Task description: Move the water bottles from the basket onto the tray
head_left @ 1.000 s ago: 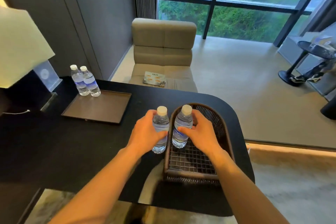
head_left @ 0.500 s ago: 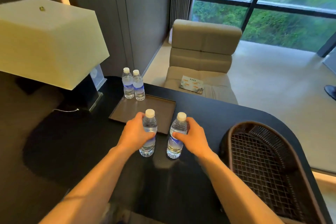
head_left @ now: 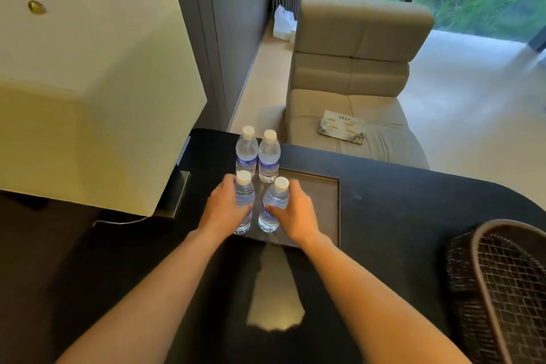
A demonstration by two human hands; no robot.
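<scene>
My left hand point(head_left: 226, 210) grips a clear water bottle point(head_left: 244, 199) with a white cap, held upright over the near left part of the brown tray point(head_left: 322, 204). My right hand point(head_left: 297, 216) grips a second such bottle point(head_left: 273, 207) right beside the first, its base at the tray's surface. Two more bottles, the far left bottle point(head_left: 247, 152) and the far right bottle point(head_left: 269, 156), stand upright at the tray's far left edge. The dark woven basket point(head_left: 502, 284) lies at the lower right with no bottles in it.
A large cream lampshade point(head_left: 82, 91) overhangs the left of the black table point(head_left: 413, 216), its base close to the tray. A beige chair point(head_left: 354, 83) with a card on its seat stands beyond the table. The table's rounded edge curves past the basket.
Both hands carried their bottles from the basket leftward across the table and forward onto the tray. The view swung left, leaving the basket at the right edge.
</scene>
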